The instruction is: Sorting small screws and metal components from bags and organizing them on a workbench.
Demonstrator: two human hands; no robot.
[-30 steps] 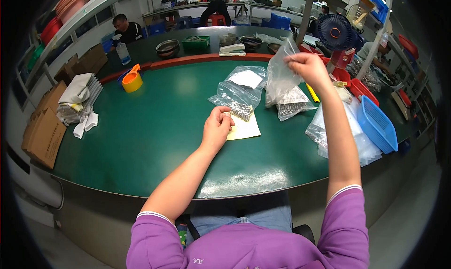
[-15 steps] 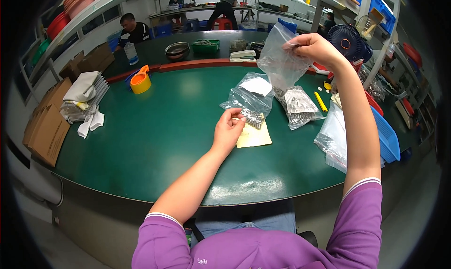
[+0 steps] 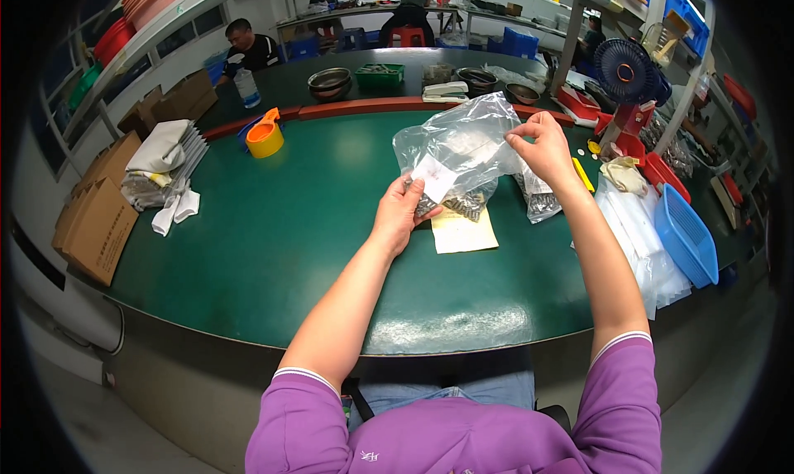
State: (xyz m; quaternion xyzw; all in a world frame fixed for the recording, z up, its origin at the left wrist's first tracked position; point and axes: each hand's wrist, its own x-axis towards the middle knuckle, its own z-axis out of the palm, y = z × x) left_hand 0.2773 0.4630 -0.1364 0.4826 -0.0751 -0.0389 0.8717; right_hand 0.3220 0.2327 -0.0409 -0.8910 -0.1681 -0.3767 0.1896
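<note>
My left hand [image 3: 399, 216] is closed on the lower left of a clear plastic bag [image 3: 463, 139], its thumb by a white label [image 3: 434, 177]. My right hand [image 3: 547, 150] pinches the bag's upper right edge, so the film spreads between both hands. Small grey metal parts [image 3: 467, 205] show at the bag's lower end; whether all lie inside it I cannot tell. Under them is a yellow sheet of paper [image 3: 465, 234] on the green table. Another clear bag of metal parts [image 3: 539, 199] lies beyond my right wrist, partly hidden.
On the right are flat clear bags [image 3: 633, 234], a blue basket [image 3: 686, 236], red trays and a fan [image 3: 624, 70]. An orange-yellow tape roll [image 3: 265, 139], stacked pale bags [image 3: 157, 172] and cardboard boxes [image 3: 99, 209] stand left. Metal bowls [image 3: 329, 83] sit behind the red ledge.
My right hand has come down from its raised position with the film. My left hand, earlier beside the labelled bag with fingers curled, now grips a bag. The view has shifted slightly.
</note>
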